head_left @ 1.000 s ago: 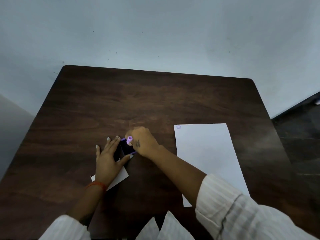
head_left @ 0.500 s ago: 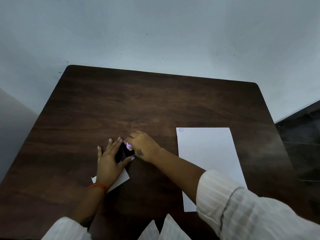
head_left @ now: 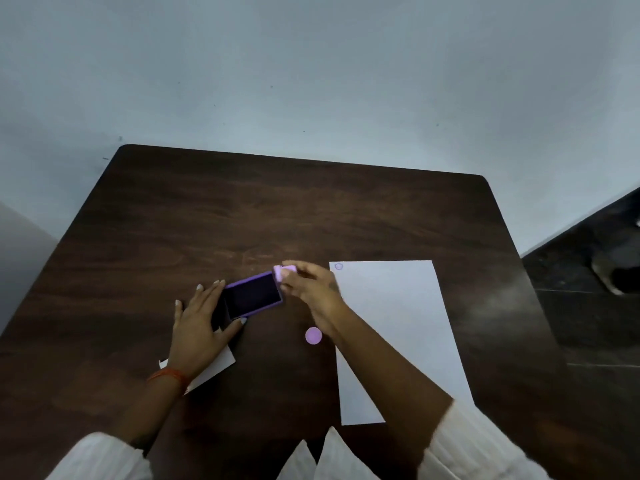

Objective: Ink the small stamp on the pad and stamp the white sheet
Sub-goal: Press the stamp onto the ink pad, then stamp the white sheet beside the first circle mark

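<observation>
The small purple stamp [head_left: 284,270] is pinched in the fingers of the right hand [head_left: 311,289], just past the 1 o'clock corner of the open ink pad [head_left: 252,295]. The left hand [head_left: 201,330] lies flat with fingers spread open, steadying the pad's 8 o'clock side. At 3 o'clock on the dark surface [head_left: 277,209] lies the white sheet [head_left: 398,323], one round mark [head_left: 338,266] at its far left corner; a lilac cap [head_left: 313,336] sits between pad and sheet.

Dim, flat light; faint glare seen on table [head_left: 491,303] at 3 o'clock; right hand [head_left: 311,289] motion-blurred; edges bent by wide-angle distortion.
</observation>
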Tool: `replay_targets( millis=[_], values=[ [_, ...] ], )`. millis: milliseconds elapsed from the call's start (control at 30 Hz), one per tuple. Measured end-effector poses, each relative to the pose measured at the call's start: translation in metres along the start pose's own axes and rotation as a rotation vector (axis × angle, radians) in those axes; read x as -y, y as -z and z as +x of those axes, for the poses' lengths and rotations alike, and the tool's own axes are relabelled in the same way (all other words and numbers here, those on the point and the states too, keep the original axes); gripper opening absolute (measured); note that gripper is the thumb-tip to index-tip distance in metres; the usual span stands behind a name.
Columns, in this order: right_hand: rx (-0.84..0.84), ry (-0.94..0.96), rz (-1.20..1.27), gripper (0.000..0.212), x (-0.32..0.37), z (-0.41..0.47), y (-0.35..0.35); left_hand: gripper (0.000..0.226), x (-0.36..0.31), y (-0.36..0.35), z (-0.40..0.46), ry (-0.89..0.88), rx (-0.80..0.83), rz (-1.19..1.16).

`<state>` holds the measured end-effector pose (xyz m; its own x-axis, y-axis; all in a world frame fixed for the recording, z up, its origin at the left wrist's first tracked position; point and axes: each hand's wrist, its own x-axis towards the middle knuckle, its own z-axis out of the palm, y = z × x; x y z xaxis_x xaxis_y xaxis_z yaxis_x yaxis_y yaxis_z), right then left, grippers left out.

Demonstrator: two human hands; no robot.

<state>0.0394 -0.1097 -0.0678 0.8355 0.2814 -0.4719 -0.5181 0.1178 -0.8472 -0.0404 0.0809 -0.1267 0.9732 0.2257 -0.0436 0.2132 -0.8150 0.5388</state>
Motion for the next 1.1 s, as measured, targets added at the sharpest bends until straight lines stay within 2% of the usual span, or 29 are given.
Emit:
replay_targets(
  millis=[167,267,367,467,600,867,1000,1100],
  values=[
    [-0.132,-0.153,0.661,0.021,0.005,-0.034,0.079,0.094,-0.008,0.007,0.001,0.083,0.062,-0.07],
    [-0.155,-0.161,0.771,0.018,0.008,-0.054,0.106,0.086,-0.028,0.008,0.004,0.093,-0.018,-0.101],
    [-0.171,-0.156,0.82,0.017,0.012,-0.062,0.12,0.074,-0.065,-0.003,0.011,-0.034,-0.079,-0.124],
    [-0.196,-0.154,0.843,0.014,0.015,-0.063,0.127,0.067,-0.102,-0.021,0.022,-0.181,0.039,-0.158],
    [-0.217,-0.161,0.79,0.016,0.018,-0.055,0.133,0.066,-0.128,-0.045,0.042,-0.272,0.149,-0.129],
    [-0.281,-0.117,0.583,0.017,0.017,-0.029,0.134,0.075,-0.124,-0.07,0.07,-0.285,0.305,-0.008],
    [-0.405,-0.058,0.318,0.018,0.018,-0.01,0.128,0.07,-0.116,-0.078,0.071,-0.323,0.29,-0.003],
    [-0.543,0.013,-0.033,0.005,0.02,0.002,0.118,0.068,-0.114,-0.08,0.072,-0.336,0.276,-0.032]
  ],
)
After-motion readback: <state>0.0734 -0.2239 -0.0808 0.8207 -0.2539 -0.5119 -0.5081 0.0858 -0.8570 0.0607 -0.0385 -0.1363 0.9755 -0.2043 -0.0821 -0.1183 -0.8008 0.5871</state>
